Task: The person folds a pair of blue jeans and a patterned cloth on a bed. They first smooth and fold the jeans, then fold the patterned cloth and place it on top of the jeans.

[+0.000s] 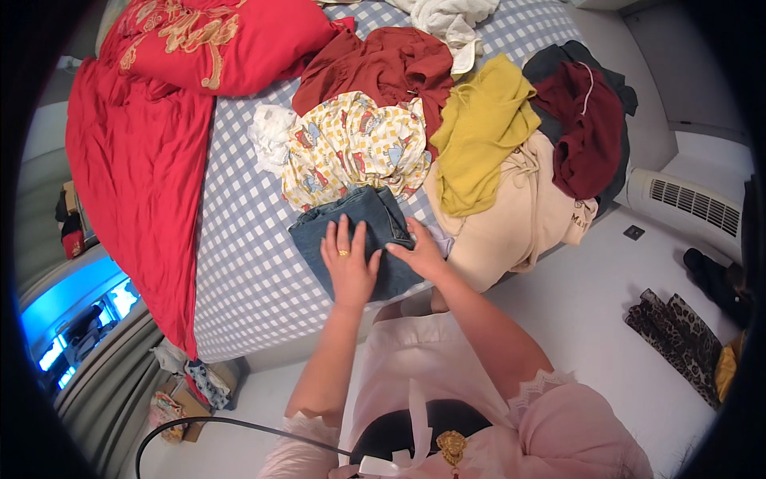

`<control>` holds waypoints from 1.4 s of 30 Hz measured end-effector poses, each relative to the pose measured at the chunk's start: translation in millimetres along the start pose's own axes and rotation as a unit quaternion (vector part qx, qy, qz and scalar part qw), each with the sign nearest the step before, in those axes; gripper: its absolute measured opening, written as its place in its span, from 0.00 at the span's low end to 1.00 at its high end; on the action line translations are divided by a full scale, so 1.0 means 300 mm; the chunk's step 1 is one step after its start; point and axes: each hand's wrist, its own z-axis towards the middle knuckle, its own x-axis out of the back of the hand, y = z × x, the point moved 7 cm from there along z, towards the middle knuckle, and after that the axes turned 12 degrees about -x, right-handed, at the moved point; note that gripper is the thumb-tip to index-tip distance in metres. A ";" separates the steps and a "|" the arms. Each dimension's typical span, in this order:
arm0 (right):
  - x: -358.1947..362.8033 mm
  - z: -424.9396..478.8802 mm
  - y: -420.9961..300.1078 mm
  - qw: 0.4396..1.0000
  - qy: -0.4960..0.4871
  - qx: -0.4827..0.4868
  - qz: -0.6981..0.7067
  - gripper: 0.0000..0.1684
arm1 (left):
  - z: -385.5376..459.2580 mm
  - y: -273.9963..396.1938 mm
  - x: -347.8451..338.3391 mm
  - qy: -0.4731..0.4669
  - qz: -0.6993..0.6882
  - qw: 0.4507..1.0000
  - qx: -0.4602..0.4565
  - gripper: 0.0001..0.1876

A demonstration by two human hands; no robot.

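Observation:
Folded blue denim jeans [317,239] lie near the edge of a bed with a blue-and-white checked sheet [239,287]. My left hand [349,260], wearing a gold ring, rests flat on the denim with fingers spread. At the right side of the fold, my right hand [419,248] touches the denim with thumb and fingers apart. Just beyond the jeans is a crumpled cartoon-print garment [359,146], with a white item [272,135] beside it. A rust-red garment [383,66] lies behind. To the right are a mustard knit garment [485,138] and a beige garment [497,245].
A red embroidered quilt [143,167] covers the bed's left side. Dark red clothing [583,126] lies on dark cloth at the right edge. A white slatted appliance [688,200] stands beyond it. Leopard-print cloth [676,341] is on the floor; boxes with clothes [194,413] stand lower left.

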 end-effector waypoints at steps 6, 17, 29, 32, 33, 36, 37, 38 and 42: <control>-0.044 0.068 0.005 0.995 0.034 -0.050 -0.083 0.38 | 0.084 -0.137 -0.111 -0.096 0.099 0.990 -0.025 0.36; -0.054 0.054 0.082 0.985 -0.113 -0.108 -0.072 0.41 | -0.362 -0.507 -0.094 0.116 -0.415 0.811 0.396 0.38; -0.075 -0.223 -0.044 0.939 -0.230 -0.129 0.222 0.41 | -0.424 -0.365 0.016 0.039 -0.644 0.637 0.423 0.31; -0.158 -0.285 -0.208 0.961 -0.226 -0.050 0.152 0.41 | -0.511 -0.457 0.121 0.108 -0.614 0.662 0.417 0.32; -0.230 -0.258 -0.214 0.969 -0.222 0.026 0.108 0.41 | -0.542 -0.498 0.166 0.139 -0.595 0.660 0.436 0.32; -0.400 -0.238 -0.367 0.955 -0.229 0.112 0.152 0.44 | -0.575 -0.641 0.282 0.250 -0.574 0.667 0.404 0.32; -0.447 -0.237 -0.417 0.960 -0.227 0.130 0.101 0.44 | -0.581 -0.670 0.331 0.279 -0.578 0.662 0.386 0.32; -0.480 -0.242 -0.466 0.953 -0.255 0.129 0.100 0.43 | -0.604 -0.710 0.344 0.289 -0.574 0.665 0.380 0.31; -0.636 -0.166 -0.359 0.958 -0.242 0.148 0.038 0.35 | -0.707 -0.862 0.290 0.274 -0.533 0.692 0.403 0.30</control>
